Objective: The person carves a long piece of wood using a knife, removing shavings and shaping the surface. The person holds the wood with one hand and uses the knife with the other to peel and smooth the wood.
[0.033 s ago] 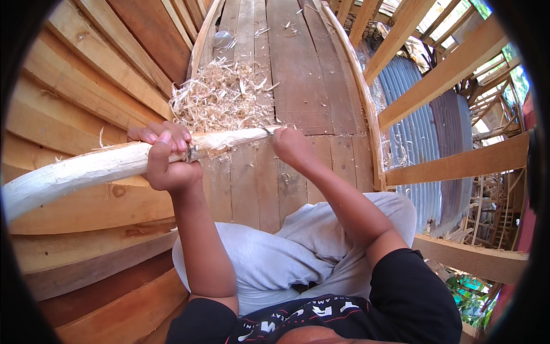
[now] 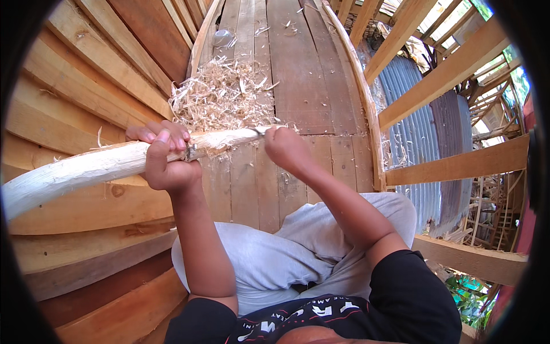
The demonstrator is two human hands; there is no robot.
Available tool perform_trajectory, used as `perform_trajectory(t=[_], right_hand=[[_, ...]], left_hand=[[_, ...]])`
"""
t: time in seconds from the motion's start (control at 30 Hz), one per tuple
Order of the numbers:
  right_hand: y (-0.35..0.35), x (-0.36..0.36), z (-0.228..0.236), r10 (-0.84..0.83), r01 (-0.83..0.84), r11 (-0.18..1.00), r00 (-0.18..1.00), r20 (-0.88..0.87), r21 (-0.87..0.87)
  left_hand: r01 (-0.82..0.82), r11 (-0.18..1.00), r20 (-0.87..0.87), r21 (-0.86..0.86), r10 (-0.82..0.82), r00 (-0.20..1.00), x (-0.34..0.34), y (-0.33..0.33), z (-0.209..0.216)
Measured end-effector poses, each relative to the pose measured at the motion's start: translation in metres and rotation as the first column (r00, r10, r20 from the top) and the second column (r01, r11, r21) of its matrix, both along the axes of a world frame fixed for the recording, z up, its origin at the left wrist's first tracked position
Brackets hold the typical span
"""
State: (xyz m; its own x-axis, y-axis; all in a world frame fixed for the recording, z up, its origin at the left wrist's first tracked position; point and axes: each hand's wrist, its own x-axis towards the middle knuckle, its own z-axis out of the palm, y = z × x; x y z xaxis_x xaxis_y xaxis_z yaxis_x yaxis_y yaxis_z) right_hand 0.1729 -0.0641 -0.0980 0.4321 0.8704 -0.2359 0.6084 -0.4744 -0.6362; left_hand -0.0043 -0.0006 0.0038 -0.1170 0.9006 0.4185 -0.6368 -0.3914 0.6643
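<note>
A long, curved, peeled wooden pole (image 2: 86, 169) runs from the left edge toward the middle, pale and stripped, with a rough, frayed stretch beyond my left hand. My left hand (image 2: 166, 157) is wrapped around it, thumb up. Beside those fingers is a small dark patch that I cannot make out. At the pole's narrow right end, my right hand (image 2: 287, 149) is closed on a knife (image 2: 259, 132). Only a short dark bit of its blade shows, against the wood; the handle is hidden in my fist.
Curled wood shavings (image 2: 223, 97) are heaped on the plank floor (image 2: 301, 74) past the pole. A clear cup (image 2: 222, 38) lies farther off. Stacked boards (image 2: 74, 120) rise on the left; a slatted wooden railing (image 2: 452, 163) stands on the right, with corrugated metal sheets (image 2: 409, 132) beyond.
My right hand and the knife have shifted slightly left along the pole, toward my left hand. The left hand and the pole have barely moved.
</note>
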Motion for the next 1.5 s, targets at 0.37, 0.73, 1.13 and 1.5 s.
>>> perform_trajectory(t=[0.37,0.73,1.13,1.5], right_hand=[[-0.001,-0.01,0.012,0.024,-0.025,0.998,0.999,0.036,0.052],[0.002,-0.008,0.0,-0.066,0.065,0.998,0.998,0.025,0.026],[-0.006,-0.029,0.028,0.093,-0.102,0.989,0.992,0.081,0.111],[-0.008,-0.02,0.007,-0.005,-0.021,0.988,0.986,0.167,0.152]], left_hand=[[-0.274,0.921,0.009,-0.276,0.287,0.958,0.004,-0.001,0.01],[-0.294,0.92,0.02,-0.26,0.31,0.951,0.005,0.004,0.007],[-0.32,0.916,-0.056,-0.242,0.316,0.947,0.002,0.0,0.004],[-0.291,0.922,-0.029,-0.256,0.293,0.956,0.002,-0.001,0.004]])
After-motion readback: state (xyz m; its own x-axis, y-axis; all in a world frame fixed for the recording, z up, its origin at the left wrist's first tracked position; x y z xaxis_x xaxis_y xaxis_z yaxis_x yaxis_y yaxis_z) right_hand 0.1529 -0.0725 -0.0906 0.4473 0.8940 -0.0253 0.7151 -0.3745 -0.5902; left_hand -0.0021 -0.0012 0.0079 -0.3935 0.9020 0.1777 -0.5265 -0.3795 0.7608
